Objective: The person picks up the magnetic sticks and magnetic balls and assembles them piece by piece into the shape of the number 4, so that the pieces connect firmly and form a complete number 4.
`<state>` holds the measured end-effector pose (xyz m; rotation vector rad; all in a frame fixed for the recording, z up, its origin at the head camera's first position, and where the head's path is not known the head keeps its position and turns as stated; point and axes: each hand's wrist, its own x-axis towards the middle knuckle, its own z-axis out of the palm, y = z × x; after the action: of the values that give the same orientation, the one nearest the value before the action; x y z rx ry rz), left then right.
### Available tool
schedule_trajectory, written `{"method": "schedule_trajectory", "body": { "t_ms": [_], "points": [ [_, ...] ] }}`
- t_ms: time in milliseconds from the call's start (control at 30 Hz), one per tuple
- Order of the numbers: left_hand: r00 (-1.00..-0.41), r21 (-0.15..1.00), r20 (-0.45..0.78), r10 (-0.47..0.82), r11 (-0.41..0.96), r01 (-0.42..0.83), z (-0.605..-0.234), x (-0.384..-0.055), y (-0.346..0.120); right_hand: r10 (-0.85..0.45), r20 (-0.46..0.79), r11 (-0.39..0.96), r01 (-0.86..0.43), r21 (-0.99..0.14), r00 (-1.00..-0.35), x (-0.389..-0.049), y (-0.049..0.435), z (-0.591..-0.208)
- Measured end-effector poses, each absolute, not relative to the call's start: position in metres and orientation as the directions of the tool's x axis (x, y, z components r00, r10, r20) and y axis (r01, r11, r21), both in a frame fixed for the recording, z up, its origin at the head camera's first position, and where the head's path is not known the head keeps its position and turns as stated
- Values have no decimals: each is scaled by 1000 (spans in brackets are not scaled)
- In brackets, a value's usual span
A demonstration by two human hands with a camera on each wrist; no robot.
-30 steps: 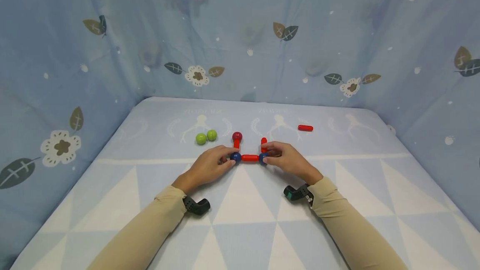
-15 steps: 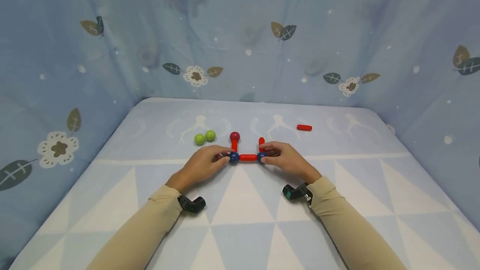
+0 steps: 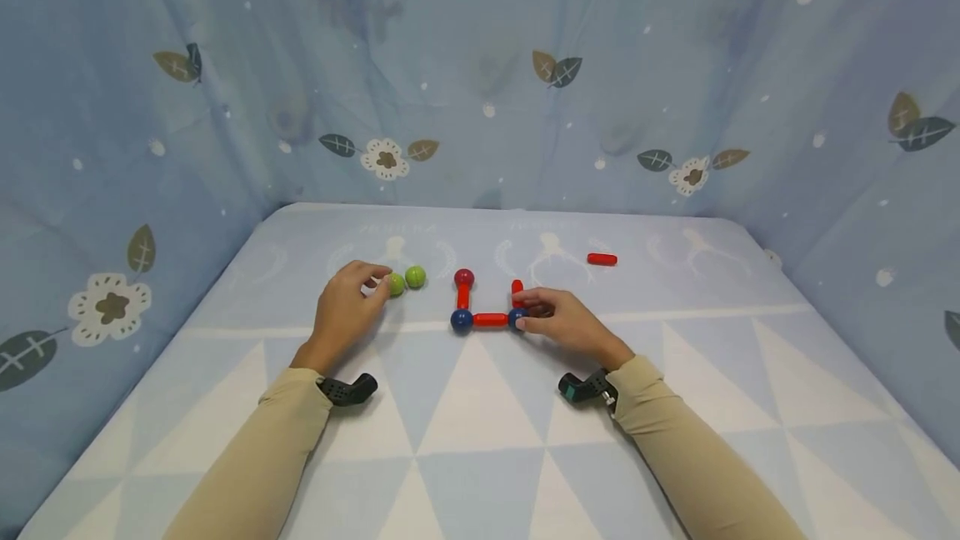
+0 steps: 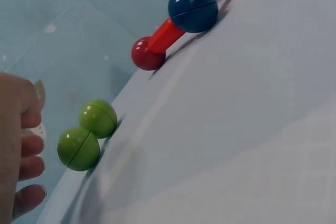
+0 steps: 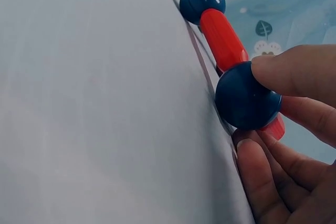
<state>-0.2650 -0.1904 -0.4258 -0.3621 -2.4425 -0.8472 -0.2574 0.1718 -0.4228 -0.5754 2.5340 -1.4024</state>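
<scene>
My left hand [image 3: 347, 307] is at the left, fingertips beside the nearer green ball [image 3: 396, 285]. In the left wrist view its fingers are loosely bent, with a gap showing before that ball [image 4: 79, 149]. A second green ball [image 3: 416, 277] sits against it. My right hand [image 3: 566, 325] pinches the right blue ball [image 5: 247, 98], thumb on top and fingers beneath. This ball ends a U-shaped chain: a red rod [image 3: 491, 320] joins it to the left blue ball [image 3: 462, 322], from which another red rod [image 3: 462, 297] runs back to a red ball [image 3: 464, 278].
A third red rod [image 3: 517, 288] points backward from the right blue ball, partly behind my fingers. One loose red rod [image 3: 602, 259] lies at the back right of the patterned table cover [image 3: 480, 423]. A blue printed curtain [image 3: 480, 107] stands behind and on both sides.
My left hand has left the left blue ball and moved left and back to the green balls. My right hand stays on the right blue ball.
</scene>
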Motion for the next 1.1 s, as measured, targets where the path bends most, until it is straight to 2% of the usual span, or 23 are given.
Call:
{"method": "schedule_trajectory", "body": {
  "t_ms": [200, 400, 733, 1100],
  "points": [
    [-885, 568, 464, 19, 760, 314, -431, -270, -194, -423, 52, 488, -276, -828, -905, -256, 173, -423],
    [-910, 585, 411, 57, 749, 311, -432, -273, -192, -420, 69, 493, -291, -820, -905, -254, 172, -418],
    [-899, 544, 416, 134, 756, 364, -437, -267, -192, -402, 71, 500, -283, -818, -913, -254, 167, -431],
    [-914, 570, 389, 115, 749, 337, -440, -271, -188, -393, 108, 497, -310, -810, -913, -256, 168, -429]
  ]
}}
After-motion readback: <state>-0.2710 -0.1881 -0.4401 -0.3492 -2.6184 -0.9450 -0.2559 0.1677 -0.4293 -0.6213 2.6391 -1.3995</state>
